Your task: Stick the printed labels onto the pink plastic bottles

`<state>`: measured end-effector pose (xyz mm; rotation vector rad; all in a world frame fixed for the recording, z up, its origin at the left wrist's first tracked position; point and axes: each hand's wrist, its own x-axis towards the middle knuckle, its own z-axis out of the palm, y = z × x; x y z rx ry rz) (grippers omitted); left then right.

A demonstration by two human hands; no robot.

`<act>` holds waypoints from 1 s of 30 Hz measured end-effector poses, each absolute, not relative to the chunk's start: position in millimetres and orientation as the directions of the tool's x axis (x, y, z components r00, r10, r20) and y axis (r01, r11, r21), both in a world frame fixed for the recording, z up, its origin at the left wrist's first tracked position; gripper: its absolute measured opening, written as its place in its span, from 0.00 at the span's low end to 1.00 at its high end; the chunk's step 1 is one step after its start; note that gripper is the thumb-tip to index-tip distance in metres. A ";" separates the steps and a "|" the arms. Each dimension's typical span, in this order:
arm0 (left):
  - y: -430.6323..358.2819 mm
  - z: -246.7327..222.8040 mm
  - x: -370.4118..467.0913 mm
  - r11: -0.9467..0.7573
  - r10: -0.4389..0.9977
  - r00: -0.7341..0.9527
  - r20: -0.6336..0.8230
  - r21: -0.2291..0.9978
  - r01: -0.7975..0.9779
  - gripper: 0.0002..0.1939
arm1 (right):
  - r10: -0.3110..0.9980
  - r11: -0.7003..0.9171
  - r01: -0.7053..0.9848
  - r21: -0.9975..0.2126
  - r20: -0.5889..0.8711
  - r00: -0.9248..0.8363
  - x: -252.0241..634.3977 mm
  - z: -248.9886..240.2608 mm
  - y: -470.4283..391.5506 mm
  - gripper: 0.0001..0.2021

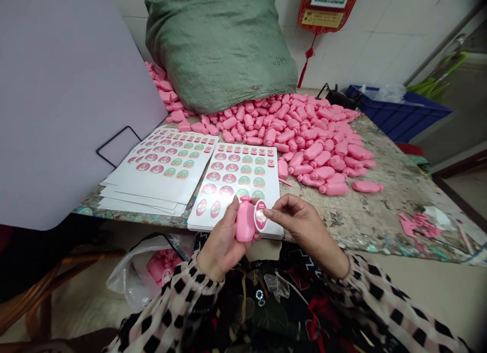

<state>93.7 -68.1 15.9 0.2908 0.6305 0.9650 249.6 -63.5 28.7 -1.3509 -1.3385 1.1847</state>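
Note:
A small pink bottle (245, 222) stands upright in my left hand (225, 239), whose fingers wrap round it from the left and behind. Just right of the bottle, my right hand (304, 223) pinches an oval pink and white sticker (261, 215) between thumb and finger. The sticker's left edge is close beside the bottle; whether they touch I cannot tell. Behind my hands lies a stack of sticker sheets (238, 178) with pink and green labels. More sheets (152, 178) are piled to its left.
A large heap of pink bottles (315, 135) covers the table's back, below a bulging green sack (224, 48). Pink scraps (418, 225) lie at the right. A blue crate (403, 114) stands beyond the table. A plastic bag (133, 272) with pink items is below left.

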 end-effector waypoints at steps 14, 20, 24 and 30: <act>-60.8 10.9 106.9 0.578 0.816 0.476 -0.328 0.470 -0.667 0.18 | 0.998 0.063 0.368 -0.928 0.055 -0.031 244.6 18.6 -70.4 0.13; -61.2 9.5 106.8 0.561 0.828 0.464 -0.316 0.471 -0.680 0.17 | 0.998 0.066 0.383 -0.922 0.056 -0.036 243.9 17.1 -70.3 0.13; -61.4 10.7 107.4 0.548 0.836 0.456 -0.304 0.477 -0.687 0.16 | 0.998 0.068 0.370 -0.926 0.066 -0.018 242.7 15.9 -70.2 0.12; -61.5 13.2 108.6 0.532 0.846 0.451 -0.284 0.508 -0.678 0.17 | 0.998 0.064 0.332 -0.941 0.064 -0.010 242.3 15.4 -70.9 0.12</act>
